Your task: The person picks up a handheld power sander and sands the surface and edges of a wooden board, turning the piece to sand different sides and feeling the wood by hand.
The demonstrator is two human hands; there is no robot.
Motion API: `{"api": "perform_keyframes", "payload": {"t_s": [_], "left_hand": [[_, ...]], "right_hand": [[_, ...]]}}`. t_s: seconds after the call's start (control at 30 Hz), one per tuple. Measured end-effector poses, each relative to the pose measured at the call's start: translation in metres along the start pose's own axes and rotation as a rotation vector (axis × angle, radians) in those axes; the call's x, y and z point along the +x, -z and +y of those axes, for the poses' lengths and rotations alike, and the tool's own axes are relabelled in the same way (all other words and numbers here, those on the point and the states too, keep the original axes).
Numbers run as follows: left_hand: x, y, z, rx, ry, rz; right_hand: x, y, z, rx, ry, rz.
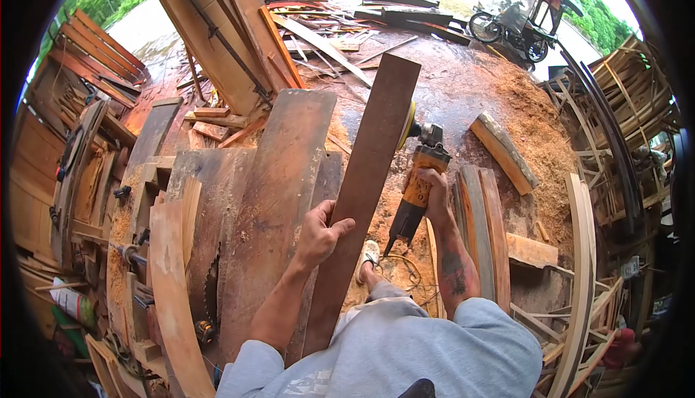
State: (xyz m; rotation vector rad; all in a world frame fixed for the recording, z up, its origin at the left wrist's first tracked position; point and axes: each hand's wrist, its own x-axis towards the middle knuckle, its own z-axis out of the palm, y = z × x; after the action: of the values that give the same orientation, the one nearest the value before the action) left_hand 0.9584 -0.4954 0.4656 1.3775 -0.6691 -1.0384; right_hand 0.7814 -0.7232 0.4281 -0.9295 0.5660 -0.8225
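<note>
A long dark brown board (369, 159) stands on edge, tilted, from my body up toward the middle of the view. My left hand (321, 233) is closed around it, with the thumb on the near face. In my right hand (434, 195) is a yellow and black angle grinder (418, 184), gripped by its body. The grinder's yellow-edged disc (408, 126) is at the board's right side, near the upper end; the board partly hides it, so I cannot tell whether they touch. A cord runs down from the grinder's tail.
Wide planks (271, 181) lie on the bench to the left. A log (504, 152) and sawdust (543, 115) are on the right floor. Upright boards (483, 231) stand beside my right arm. Scrap wood (311, 28) is piled ahead, and a three-wheeled vehicle (525, 14) is parked beyond.
</note>
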Motion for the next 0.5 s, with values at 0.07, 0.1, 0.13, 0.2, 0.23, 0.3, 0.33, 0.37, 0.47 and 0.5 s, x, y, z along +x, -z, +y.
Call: {"api": "perform_keyframes", "payload": {"t_s": [0.07,0.1,0.13,0.2,0.23,0.3,0.33,0.37,0.47,0.5], "left_hand": [[-0.002,0.001,-0.004,-0.002,0.003,0.002],[-0.003,0.002,-0.006,-0.003,0.006,0.004],[-0.004,0.003,-0.008,-0.005,0.007,0.005],[-0.007,0.005,-0.012,-0.025,0.003,0.001],[-0.009,0.005,-0.013,-0.027,0.005,0.002],[-0.012,0.005,-0.012,-0.021,-0.001,0.009],[-0.014,0.005,-0.01,-0.021,0.001,0.01],[-0.015,0.005,-0.007,-0.033,0.012,0.011],[-0.018,0.004,-0.003,-0.063,0.021,-0.005],[-0.018,0.007,-0.001,-0.079,0.013,-0.008]], "right_hand": [[0.002,0.001,-0.001,0.001,-0.01,-0.01],[0.002,0.001,0.0,0.009,-0.006,-0.007],[0.003,0.001,0.0,0.017,-0.003,-0.004],[0.006,0.005,0.002,-0.003,-0.014,-0.002],[0.007,0.008,0.003,-0.021,-0.022,0.0],[0.011,0.012,0.003,-0.022,-0.024,0.004],[0.013,0.013,0.004,-0.021,-0.024,0.008],[0.015,0.009,0.0,-0.021,-0.025,0.01],[0.011,0.001,-0.012,-0.042,-0.012,0.026],[0.01,0.002,-0.015,-0.048,-0.027,0.086]]}}
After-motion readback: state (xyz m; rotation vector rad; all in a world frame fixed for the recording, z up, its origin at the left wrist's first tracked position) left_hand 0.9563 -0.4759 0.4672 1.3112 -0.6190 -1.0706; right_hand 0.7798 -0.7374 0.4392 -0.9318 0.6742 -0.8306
